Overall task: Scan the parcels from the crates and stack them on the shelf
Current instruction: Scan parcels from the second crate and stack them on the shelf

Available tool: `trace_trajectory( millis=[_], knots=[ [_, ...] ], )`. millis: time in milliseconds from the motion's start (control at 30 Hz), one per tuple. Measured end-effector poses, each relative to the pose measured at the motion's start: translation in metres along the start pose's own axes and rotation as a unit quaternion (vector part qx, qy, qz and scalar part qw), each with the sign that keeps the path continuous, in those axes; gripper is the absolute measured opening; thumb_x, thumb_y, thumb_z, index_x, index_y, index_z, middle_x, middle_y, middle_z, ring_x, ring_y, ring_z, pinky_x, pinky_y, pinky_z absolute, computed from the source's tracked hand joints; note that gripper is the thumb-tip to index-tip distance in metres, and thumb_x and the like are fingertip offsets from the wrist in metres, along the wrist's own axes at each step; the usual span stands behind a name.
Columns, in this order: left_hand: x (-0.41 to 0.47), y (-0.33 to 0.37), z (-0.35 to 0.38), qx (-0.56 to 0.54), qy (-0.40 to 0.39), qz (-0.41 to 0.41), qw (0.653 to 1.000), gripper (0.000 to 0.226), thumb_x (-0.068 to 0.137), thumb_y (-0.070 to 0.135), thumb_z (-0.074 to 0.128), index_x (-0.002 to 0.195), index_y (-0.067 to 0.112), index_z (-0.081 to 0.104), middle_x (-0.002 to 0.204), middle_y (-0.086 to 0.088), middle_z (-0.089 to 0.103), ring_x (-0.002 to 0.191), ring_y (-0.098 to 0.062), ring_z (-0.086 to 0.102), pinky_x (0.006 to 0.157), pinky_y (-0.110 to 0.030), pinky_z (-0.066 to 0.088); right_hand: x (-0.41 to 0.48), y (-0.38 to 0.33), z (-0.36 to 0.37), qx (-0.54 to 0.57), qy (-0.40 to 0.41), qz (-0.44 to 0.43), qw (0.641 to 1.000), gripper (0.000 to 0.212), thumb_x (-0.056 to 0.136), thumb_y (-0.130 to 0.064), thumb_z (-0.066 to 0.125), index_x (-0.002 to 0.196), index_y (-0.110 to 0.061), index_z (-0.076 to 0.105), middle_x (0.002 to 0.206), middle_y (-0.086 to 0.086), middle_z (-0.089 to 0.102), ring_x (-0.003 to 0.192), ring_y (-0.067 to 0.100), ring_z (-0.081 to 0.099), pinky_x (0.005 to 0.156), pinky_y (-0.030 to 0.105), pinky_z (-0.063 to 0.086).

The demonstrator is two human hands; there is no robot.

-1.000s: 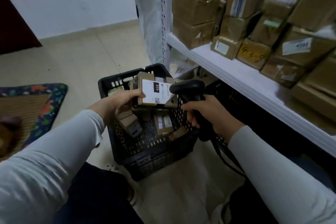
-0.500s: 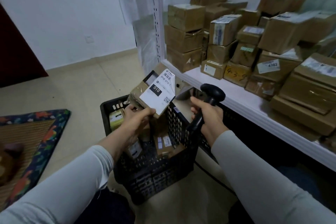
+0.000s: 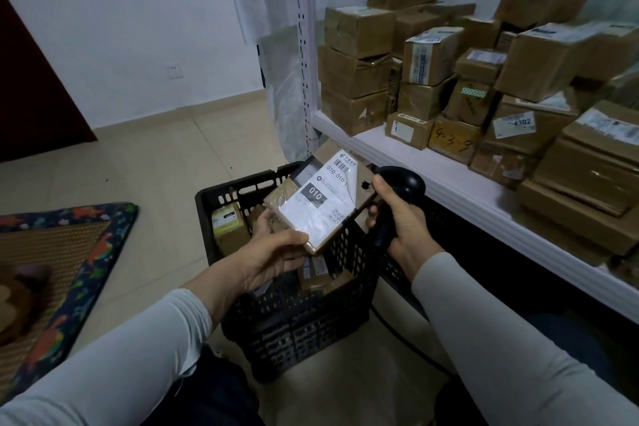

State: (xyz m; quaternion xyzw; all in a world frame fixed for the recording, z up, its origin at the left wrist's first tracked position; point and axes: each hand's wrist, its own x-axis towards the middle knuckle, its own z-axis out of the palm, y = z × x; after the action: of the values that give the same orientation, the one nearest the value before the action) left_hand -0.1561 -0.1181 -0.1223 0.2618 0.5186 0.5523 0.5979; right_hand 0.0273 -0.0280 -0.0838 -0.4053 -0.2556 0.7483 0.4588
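Left hand (image 3: 273, 258) is gripping a flat parcel (image 3: 323, 204) by its near corner, holding it label-up over the black crate (image 3: 297, 322). Right hand (image 3: 397, 218) is clasping the scanner (image 3: 401, 190) handle just beside the parcel. More parcels are lying in the crate; boxes (image 3: 449, 79) are sitting stacked on the white shelf (image 3: 432, 180).

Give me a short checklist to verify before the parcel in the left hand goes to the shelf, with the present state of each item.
1. Grip: ok, the left hand curls round the parcel at its lower end.
2. Reading side: ok, the label faces up with its barcode uncovered.
3. Tool: ok, the right hand holds the scanner.
4. Scan done: cannot tell; no beam shows on the label.
5. Clearance: ok, the parcel is above the crate rim.
6. Room on the shelf: ok, a bare strip in front of the stacked boxes.
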Motion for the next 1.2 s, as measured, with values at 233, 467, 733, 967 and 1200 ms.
trace_trajectory(
  millis=[233,467,733,967,1200],
  knots=[
    [-0.017,0.046,-0.015,0.130,0.021,-0.003,0.991,0.168,0.001,0.042,0.093,0.149,0.015,0.019,0.101,0.000,0.060,0.080,-0.012,0.065,0.050,-0.017,0.052,-0.003,-0.011,-0.006,-0.118,-0.028,-0.010,0.993,0.025,0.071,-0.022,0.083,0.083,-0.007,0.066,0.053,0.001,0.056,0.045,0.014,0.047,0.043,0.021,0.040],
    [-0.010,0.123,0.029,0.608,-0.083,0.009,0.790,0.100,0.066,0.037,0.084,0.148,0.016,0.031,0.144,0.002,0.045,0.132,-0.015,0.041,0.103,-0.023,0.032,-0.016,-0.011,0.012,-0.268,-0.116,-0.015,0.956,0.020,0.076,-0.015,0.079,0.088,-0.006,0.066,0.048,-0.003,0.062,0.039,0.008,0.056,0.038,0.020,0.042],
    [0.000,0.114,0.058,0.621,-0.161,-0.043,0.766,0.066,0.061,0.056,0.075,0.112,0.015,0.067,0.094,0.005,0.073,0.085,-0.009,0.069,0.077,-0.023,0.053,-0.031,-0.013,0.019,-0.263,-0.173,-0.006,0.949,0.020,0.077,-0.017,0.077,0.085,-0.005,0.063,0.048,0.001,0.059,0.036,0.009,0.054,0.037,0.018,0.041],
    [0.011,0.106,0.035,0.594,-0.103,-0.060,0.796,0.062,0.078,0.051,0.068,0.129,0.020,0.051,0.093,0.004,0.069,0.086,-0.012,0.065,0.095,-0.036,0.048,-0.029,-0.021,0.010,-0.275,-0.102,-0.078,0.953,0.023,0.080,-0.028,0.076,0.083,-0.008,0.066,0.061,0.012,0.059,0.041,0.016,0.046,0.041,0.025,0.039],
    [0.022,0.107,0.005,0.566,-0.026,-0.015,0.824,0.048,0.088,0.058,0.054,0.121,0.023,0.057,0.086,0.007,0.068,0.077,-0.008,0.064,0.085,-0.030,0.046,-0.051,-0.023,0.005,-0.372,-0.175,-0.089,0.907,0.017,0.082,-0.012,0.074,0.080,0.004,0.066,0.060,0.013,0.061,0.041,0.018,0.045,0.037,0.024,0.036]
  ],
)
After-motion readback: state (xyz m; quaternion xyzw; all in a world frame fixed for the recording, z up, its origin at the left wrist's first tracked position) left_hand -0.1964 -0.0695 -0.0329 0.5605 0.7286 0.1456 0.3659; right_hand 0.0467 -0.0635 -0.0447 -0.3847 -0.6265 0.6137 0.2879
